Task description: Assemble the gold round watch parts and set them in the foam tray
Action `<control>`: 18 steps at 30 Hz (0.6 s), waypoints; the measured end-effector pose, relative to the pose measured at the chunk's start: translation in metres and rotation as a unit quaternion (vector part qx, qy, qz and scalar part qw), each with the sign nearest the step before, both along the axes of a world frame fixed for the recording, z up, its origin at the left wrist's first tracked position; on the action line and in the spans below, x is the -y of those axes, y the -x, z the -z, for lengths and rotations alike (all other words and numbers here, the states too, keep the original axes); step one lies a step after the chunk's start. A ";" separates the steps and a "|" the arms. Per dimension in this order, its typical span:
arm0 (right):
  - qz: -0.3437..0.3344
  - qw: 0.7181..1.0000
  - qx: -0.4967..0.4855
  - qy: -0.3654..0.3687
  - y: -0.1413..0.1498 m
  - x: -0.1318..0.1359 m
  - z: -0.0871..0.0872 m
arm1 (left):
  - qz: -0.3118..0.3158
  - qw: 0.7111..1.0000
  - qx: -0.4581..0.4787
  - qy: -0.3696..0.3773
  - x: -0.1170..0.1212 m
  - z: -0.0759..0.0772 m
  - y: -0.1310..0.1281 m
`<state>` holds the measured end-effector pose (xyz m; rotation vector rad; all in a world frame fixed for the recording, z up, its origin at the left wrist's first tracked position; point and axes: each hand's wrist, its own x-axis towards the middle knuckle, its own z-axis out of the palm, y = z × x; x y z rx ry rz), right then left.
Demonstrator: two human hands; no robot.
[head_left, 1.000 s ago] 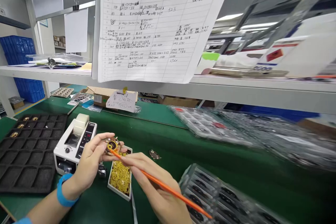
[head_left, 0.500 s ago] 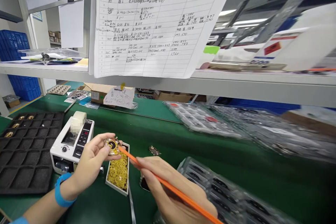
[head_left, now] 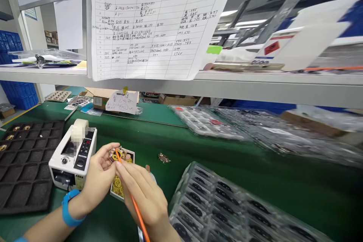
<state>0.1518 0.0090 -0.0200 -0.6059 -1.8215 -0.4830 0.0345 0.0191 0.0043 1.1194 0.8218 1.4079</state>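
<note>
Round gold-and-black part [head_left: 117,154], held up over the bench [head_left: 176,166] at the middle of the view. Far left at 9 o'clock from it, black foam tray [head_left: 25,166] with a few gold pieces in its pockets. Then white tape dispenser [head_left: 70,162] at 8 o'clock. Left hand [head_left: 98,170] grip closed on the part, fingers and thumb around its edge. Open white box of gold pieces [head_left: 117,186] right beneath. Right hand [head_left: 141,193] grip pinched on orange stick [head_left: 134,206], tip on the part. Small metal piece [head_left: 163,157] at 3 o'clock. Clear blister tray [head_left: 215,204] at 4 o'clock.
</note>
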 end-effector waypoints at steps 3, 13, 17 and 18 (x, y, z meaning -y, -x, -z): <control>-0.029 0.999 0.038 0.019 -0.007 -0.001 -0.006 | 0.016 1.000 0.020 0.010 -0.003 -0.002 0.003; -0.037 0.959 -0.214 0.179 -0.040 0.015 -0.024 | 0.064 0.997 0.001 0.033 -0.008 -0.003 0.005; -0.047 0.960 -0.188 0.202 -0.034 0.013 -0.023 | 0.045 0.999 -0.022 0.013 -0.006 -0.001 0.004; -0.053 0.964 -0.164 0.204 -0.030 0.013 -0.023 | 0.034 0.999 -0.027 0.009 -0.006 -0.001 0.004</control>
